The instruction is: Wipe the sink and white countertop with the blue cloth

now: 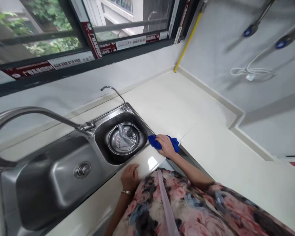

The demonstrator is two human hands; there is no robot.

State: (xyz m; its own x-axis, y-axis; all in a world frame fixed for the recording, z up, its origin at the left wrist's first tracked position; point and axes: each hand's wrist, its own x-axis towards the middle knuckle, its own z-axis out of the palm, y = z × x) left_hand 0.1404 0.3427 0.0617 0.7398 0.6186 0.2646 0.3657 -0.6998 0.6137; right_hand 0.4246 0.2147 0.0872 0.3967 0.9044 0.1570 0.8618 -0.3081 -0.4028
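Note:
A crumpled blue cloth [175, 144] lies on the white countertop [199, 105] just right of the sink, at the front corner. My right hand [165, 146] presses down on it, fingers wrapped over the fabric. Near the front strip of counter before the small basin is my left hand [129, 178], its fingers loosely curled, a bracelet at the wrist. Nothing shows in that hand. In the small sink basin [103, 141] sits a round metal strainer basket [110, 137], holding a crinkled clear plastic wrap [125, 137].
The large basin [39, 193] with its drain [82, 169] is at left. A tall curved faucet [39, 110] arches over it; a thin spout [115, 91] stands behind the small basin. A yellow pipe [188, 41] rises in the back corner. Coiled white cable [253, 71] hangs on the wall.

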